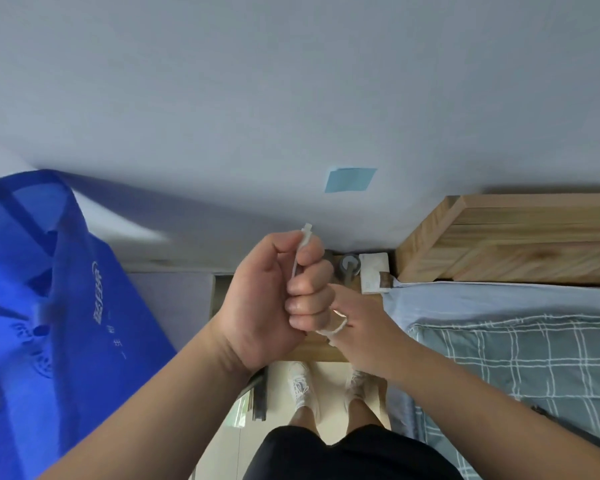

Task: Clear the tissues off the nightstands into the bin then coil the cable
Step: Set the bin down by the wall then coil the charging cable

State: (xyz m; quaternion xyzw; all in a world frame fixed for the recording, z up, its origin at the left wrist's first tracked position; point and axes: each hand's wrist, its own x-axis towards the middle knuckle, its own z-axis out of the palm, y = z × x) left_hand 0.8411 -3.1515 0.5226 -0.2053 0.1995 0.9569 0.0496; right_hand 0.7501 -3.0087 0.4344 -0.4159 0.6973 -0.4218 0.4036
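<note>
Above the nightstand surface (309, 351) we see the left hand (278, 299) fisted tight round the white cable (303, 239), the right hand (364, 330) pinching a loop below, so coiling looks underway, no tissues showing.

The tabletop (317, 353) is bounded at its right edge by the bed (499, 358); its far end is occupied by a grey round object (349, 266) and a white box (373, 271). A gap is left between its left edge and a blue bag (49, 306).
</note>
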